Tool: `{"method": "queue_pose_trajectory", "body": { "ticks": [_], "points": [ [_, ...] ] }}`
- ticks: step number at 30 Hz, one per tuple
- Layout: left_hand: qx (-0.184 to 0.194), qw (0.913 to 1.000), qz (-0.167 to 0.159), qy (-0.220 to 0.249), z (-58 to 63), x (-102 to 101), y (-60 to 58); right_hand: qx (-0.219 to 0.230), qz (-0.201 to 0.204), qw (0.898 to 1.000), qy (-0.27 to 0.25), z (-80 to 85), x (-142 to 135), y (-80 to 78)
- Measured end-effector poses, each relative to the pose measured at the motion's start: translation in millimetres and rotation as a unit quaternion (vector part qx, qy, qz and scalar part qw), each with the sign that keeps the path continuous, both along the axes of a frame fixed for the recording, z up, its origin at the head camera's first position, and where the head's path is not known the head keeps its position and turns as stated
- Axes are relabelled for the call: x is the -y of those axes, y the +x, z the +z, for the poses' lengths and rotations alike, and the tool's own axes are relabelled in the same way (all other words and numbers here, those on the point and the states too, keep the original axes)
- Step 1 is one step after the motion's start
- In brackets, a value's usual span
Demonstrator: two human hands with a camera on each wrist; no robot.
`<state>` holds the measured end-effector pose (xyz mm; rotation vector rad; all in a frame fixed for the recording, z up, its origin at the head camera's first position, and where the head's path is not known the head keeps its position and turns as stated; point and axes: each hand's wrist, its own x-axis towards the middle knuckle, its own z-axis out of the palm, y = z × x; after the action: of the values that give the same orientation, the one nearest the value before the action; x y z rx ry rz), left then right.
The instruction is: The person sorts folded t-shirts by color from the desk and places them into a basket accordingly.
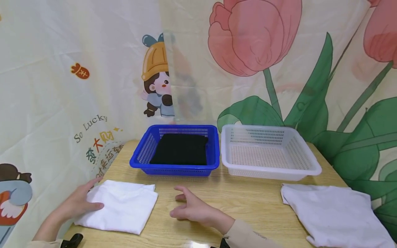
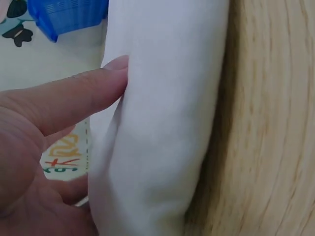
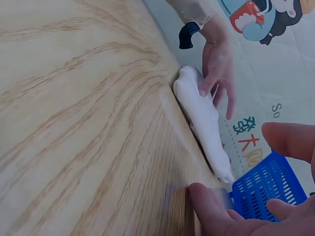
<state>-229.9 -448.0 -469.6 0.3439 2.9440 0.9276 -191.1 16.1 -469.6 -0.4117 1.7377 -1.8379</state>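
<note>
"What's behind it all?"
"A printed backdrop (image 1: 46,69), with a wooden bench (image 1: 242,203) before it."
"And on that?"
"A white basket (image 1: 263,174), ahead and to the right of the right hand (image 1: 198,209); a blue basket (image 1: 176,170), nearly straight ahead of it, with a black cloth (image 1: 181,150) inside."
"Anything else?"
"The right cloth (image 1: 335,210), well off to the right of both hands. The left cloth (image 1: 124,206) lies flat on the bench between the right hand and the left hand (image 1: 80,203)."
"Which is nearer?"
"The left, touching it: thumb on top, fingers apart from the thumb at the outer edge, not wrapped round. The right is near the inner edge, thumb and fingers parted, holding nothing."
"Its long axis?"
"Can't tell; the slanted view foreshortens it."
</note>
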Motion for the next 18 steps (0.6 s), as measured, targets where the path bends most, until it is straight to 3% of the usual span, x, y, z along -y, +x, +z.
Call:
{"method": "queue_pose_trajectory", "body": {
  "ticks": [5,11,15,18],
  "points": [
    [0.017,0.9986,0.031,-0.039,0.8,-2,0.4,0.026,-0.004,0.999,-0.020,-4.0,10,-3.0],
    [0.010,0.9976,0.038,-0.057,0.9,-6,1.3,0.051,-0.024,0.998,-0.031,-7.3,22,-6.3],
    [0.006,0.9981,0.033,-0.051,-0.4,-10,3.0,0.056,-0.034,0.997,-0.041,-9.7,31,-8.0],
    [0.024,0.9982,0.036,-0.040,-1.6,-17,2.5,0.058,-0.045,0.996,-0.048,-11.6,38,-9.5]
  ]
}}
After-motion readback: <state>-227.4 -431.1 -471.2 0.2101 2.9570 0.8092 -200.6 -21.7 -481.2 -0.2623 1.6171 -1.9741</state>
